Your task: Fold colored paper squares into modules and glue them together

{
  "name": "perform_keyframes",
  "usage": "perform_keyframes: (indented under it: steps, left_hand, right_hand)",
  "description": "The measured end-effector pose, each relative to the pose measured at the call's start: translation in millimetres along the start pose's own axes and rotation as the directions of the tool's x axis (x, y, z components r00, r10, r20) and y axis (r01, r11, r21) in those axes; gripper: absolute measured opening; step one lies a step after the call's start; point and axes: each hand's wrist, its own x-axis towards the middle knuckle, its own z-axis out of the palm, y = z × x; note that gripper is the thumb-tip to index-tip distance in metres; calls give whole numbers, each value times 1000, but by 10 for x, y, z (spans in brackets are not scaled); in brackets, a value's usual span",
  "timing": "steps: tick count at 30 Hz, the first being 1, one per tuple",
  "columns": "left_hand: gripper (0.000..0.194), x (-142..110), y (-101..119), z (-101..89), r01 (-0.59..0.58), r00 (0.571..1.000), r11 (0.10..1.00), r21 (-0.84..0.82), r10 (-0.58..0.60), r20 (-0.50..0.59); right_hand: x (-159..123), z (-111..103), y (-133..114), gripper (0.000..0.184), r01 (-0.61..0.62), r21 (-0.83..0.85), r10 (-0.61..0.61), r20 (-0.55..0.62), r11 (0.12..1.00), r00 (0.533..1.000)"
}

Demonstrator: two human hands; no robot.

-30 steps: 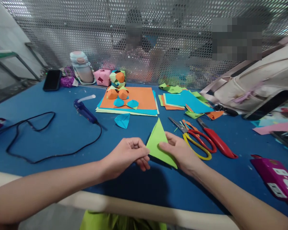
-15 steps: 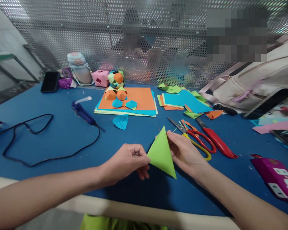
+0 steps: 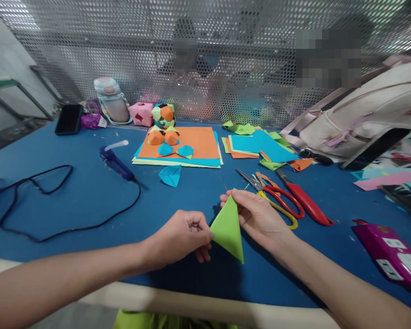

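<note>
A folded green paper triangle [image 3: 229, 228] is held above the blue table between my two hands. My left hand [image 3: 188, 235] pinches its left corner between thumb and finger. At the top, my right hand [image 3: 260, 214] grips the peak and right edge, its fingertips partly behind the paper. Scissors [image 3: 274, 194] with red and yellow handles lie just past my right hand, beside a red utility knife [image 3: 306, 201]. A small folded blue paper piece [image 3: 170, 175] rests beyond my left hand.
A glue gun [image 3: 114, 163] with its cord lies at left. Paper sheets [image 3: 202, 141] bear folded orange and blue pieces. More coloured paper [image 3: 253, 142] is stacked right of them. A purple power strip [image 3: 390, 251], beige bag [image 3: 370, 109], bottle [image 3: 113, 103] and phone [image 3: 68, 119] stand around.
My right hand has shifted slightly left and now holds the triangle's top tip. The triangle has turned a little, its lower corner swinging left. My left hand keeps its pinch.
</note>
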Motion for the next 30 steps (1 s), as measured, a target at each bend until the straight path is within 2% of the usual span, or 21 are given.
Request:
perform_keyframes:
  steps: [4,7,9,11,13,15,18,20,22,27,30]
  left_hand:
    - [19,-2,5,-18,-36,999,999,-24,36,15]
    - [20,19,21,-37,-75,996,995,-72,72,-49]
    - [20,35,22,-44,-96,993,992,-81,90,-75]
    - [19,44,14,-39,-87,994,993,-77,82,-68]
    - [18,45,5,-24,-62,997,995,-76,58,-49]
    - [19,40,0,-7,-42,998,996,-81,39,-40]
    - [20,31,0,5,-36,999,995,-91,33,-33]
    - [21,29,0,3,-40,999,994,-100,37,-26]
    - [20,28,3,-1,-43,999,993,-109,40,-28]
    - [19,28,20,-13,-80,993,990,-117,69,-97]
    - [20,33,24,-20,-91,990,989,-118,77,-115]
  right_hand:
    - [58,-70,-114,17,76,17,-75,-54,997,996]
    - [10,-48,-97,30,47,-101,-40,73,994,997]
    - [-55,-10,-35,40,128,-289,-90,141,949,986]
    - [-119,21,36,42,273,-525,-236,138,806,962]
    - [-158,32,91,46,362,-709,-382,140,606,914]
    - [-167,24,124,49,407,-792,-469,175,455,865]
    - [-141,-2,145,50,460,-818,-531,233,346,814]
    - [-116,-15,152,50,472,-819,-549,242,326,800]
    - [-96,-20,156,49,464,-818,-542,233,340,807]
    - [-84,-11,158,48,407,-774,-436,190,485,880]
    - [-84,-11,173,44,393,-765,-391,201,510,898]
